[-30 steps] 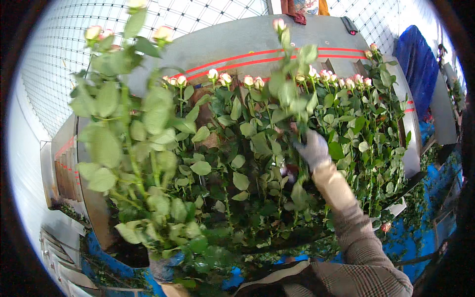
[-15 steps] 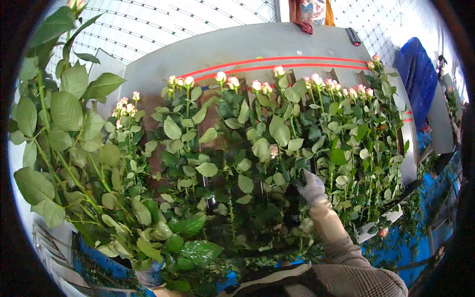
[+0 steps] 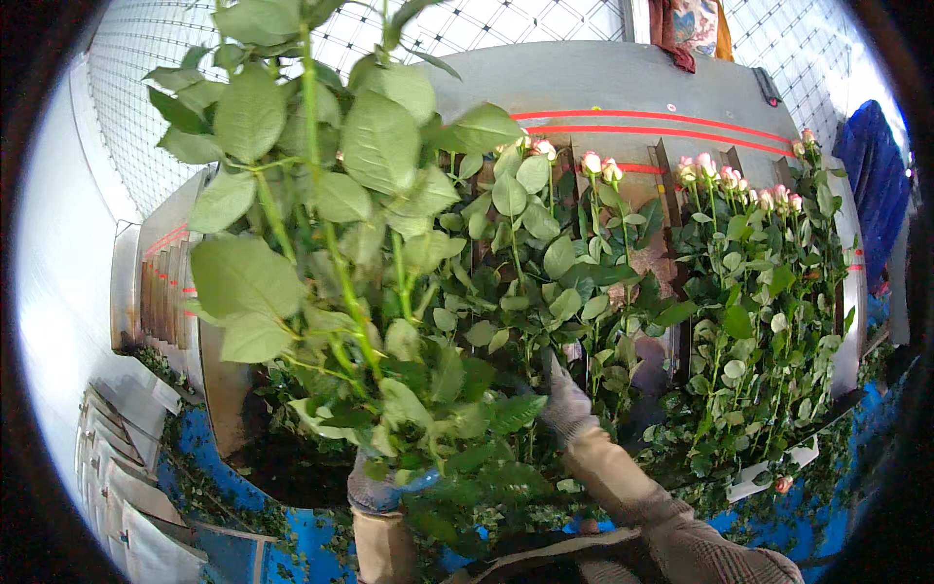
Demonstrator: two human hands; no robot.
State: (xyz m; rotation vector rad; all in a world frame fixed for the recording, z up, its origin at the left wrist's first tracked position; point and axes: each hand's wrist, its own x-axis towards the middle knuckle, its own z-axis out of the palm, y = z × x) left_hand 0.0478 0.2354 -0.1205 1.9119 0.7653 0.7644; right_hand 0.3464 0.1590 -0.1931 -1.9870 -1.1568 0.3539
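Note:
A large bunch of leafy rose stems rises upright in front of me at the left, close to the camera. My left hand, in a grey-blue glove, is closed around its lower stems; the flower heads lie beyond the view or behind leaves. My right hand, gloved in grey, reaches in among the stems and closes on a leafy rose stem; leaves partly hide its fingertips. Pale pink-and-white roses stand just right of it, their stems lying along the sloped metal rack.
More roses fill the rack's right side, between metal dividers. Red lines cross the rack. Blue plastic sheeting hangs at right. Leaf litter covers the blue floor. Metal trays stand lower left.
The view has turned left. My left hand has swung the bunch inward, toward the middle. My right hand has moved left, drawing a rose stem out of the row and baring some rack.

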